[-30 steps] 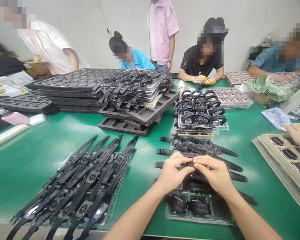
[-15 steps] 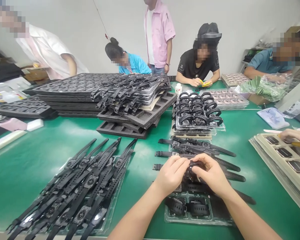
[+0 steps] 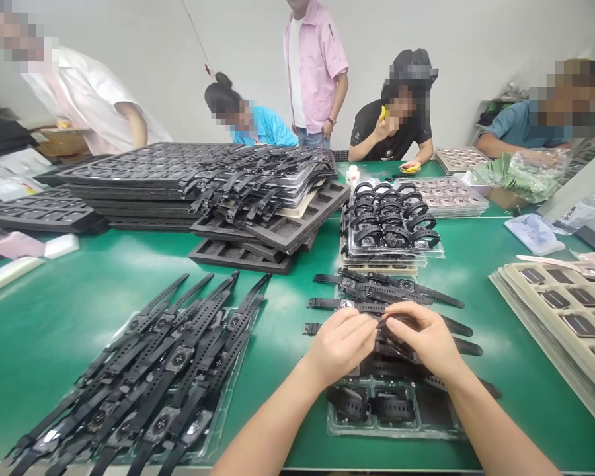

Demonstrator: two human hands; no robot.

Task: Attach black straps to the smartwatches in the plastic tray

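Observation:
Both hands meet above a clear tray [image 3: 371, 433] of black smartwatches at the front centre-right. My left hand [image 3: 344, 344] has its fingers pressed together at the end of a dark strap. My right hand [image 3: 424, 334] pinches the same dark piece with thumb and fingers; its body is mostly hidden behind the hand. Beneath and beyond them, several watches with straps laid out flat [image 3: 334, 303] lie across the tray. Two watches with curled straps [image 3: 393, 406] sit in the front compartments. To the left, another tray is heaped with open-strapped watches [image 3: 178, 358].
Foam trays [image 3: 143, 178] are stacked at the back left. Trays of looped watches [image 3: 389, 218] stand at the back centre. Beige trays of watch faces [image 3: 555, 299] are at the right. Several people sit or stand around the green table [image 3: 282, 370].
My hands have shifted slightly, with the fingertips still together. The hand at the beige trays on the right has gone from view. The person in black has raised a hand holding something yellow.

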